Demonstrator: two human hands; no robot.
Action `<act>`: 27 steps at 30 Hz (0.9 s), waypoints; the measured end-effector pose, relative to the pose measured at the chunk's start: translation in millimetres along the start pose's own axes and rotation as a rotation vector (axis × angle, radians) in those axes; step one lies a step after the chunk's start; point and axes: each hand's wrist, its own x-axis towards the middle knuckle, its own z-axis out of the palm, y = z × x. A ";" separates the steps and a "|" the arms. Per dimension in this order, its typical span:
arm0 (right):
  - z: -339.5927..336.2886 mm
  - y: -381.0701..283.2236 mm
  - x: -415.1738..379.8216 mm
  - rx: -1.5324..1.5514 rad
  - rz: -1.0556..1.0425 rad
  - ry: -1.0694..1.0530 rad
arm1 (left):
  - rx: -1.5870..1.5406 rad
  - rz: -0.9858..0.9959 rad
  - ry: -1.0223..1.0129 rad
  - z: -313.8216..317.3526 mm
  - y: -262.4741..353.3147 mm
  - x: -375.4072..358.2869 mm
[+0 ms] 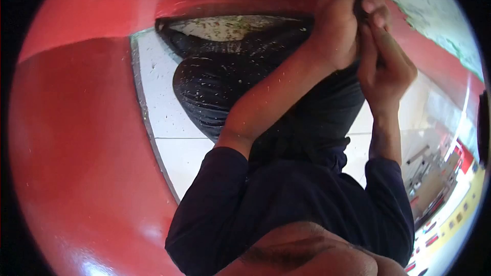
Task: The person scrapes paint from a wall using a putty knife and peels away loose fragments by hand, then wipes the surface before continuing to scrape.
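Note:
My left hand [337, 25] is raised at the upper right of the head view, its fingers curled round a narrow dark thing [360, 15] that I cannot make out. Just below and to the right, my right hand [386, 66] has its fingers pressed together against the same dark thing. The two hands almost touch. Most of what they hold is hidden between the palms and fingers. Beneath my forearms are my folded legs in black trousers [215, 87], dotted with small pale flecks.
A dark-rimmed patch with speckled bits [225, 28] lies beyond my knees. White floor tiles [179, 158] carry scattered flecks. A red surface [87, 138] curves along the left. At the upper right stands a pale, worn wall [434, 10]; cluttered items [432, 184] sit at far right.

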 end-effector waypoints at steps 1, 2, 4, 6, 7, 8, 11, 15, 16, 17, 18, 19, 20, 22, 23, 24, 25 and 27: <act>-3.4 1.5 5.1 -0.035 0.064 -0.056 | 0.034 0.041 -0.015 -7.3 -4.9 10.2; -12.3 -3.6 3.6 -0.073 -0.014 -0.100 | 0.099 0.049 -0.109 -0.5 -0.2 2.9; -13.6 0.2 -8.7 0.022 -0.034 0.050 | 0.087 -0.003 -0.055 0.4 -9.3 -1.8; -7.2 0.8 0.7 0.064 -0.039 0.100 | 0.080 -0.017 -0.053 7.2 -15.6 7.5; -1.5 -2.3 10.1 0.056 0.001 0.071 | 0.073 0.028 -0.057 7.9 -11.2 0.7; -4.6 -8.1 8.8 0.032 -0.036 0.024 | 0.063 0.075 -0.078 11.2 2.9 -0.7; 5.9 -2.7 -2.5 0.135 -0.124 0.165 | -0.025 -0.051 -0.098 16.0 12.9 -13.4; 5.0 -8.6 12.3 0.037 -0.024 0.119 | 0.287 0.021 -0.043 38.6 19.6 -4.2; 2.8 -7.2 12.1 0.050 -0.083 0.125 | 0.284 0.024 -0.027 34.0 19.6 0.6; 2.2 -10.0 11.8 0.068 -0.164 0.140 | 0.291 0.042 -0.029 33.0 22.0 2.7; 2.0 -3.6 1.9 0.111 -0.148 0.202 | 0.320 -0.039 -0.041 34.6 15.8 -3.1; 2.0 3.7 -7.7 0.162 -0.134 0.255 | 0.318 -0.075 -0.075 38.5 6.0 -4.9; 2.7 -1.3 -0.9 0.135 -0.100 0.244 | 0.315 -0.032 -0.099 37.9 4.1 2.2; 1.0 -14.8 7.9 0.057 0.004 0.164 | 0.288 0.004 -0.088 31.1 2.8 3.6; -2.8 -18.7 9.2 0.000 0.079 0.099 | 0.266 0.005 -0.058 32.6 8.2 3.2; -2.2 -13.2 7.7 0.018 -0.067 0.123 | 0.254 0.031 -0.047 33.2 12.0 8.7; -0.6 -6.4 2.2 0.055 -0.096 0.191 | 0.278 -0.014 -0.062 33.5 8.8 6.4; -0.4 1.5 -3.7 0.105 -0.098 0.254 | 0.331 -0.100 -0.072 40.1 -1.6 -1.4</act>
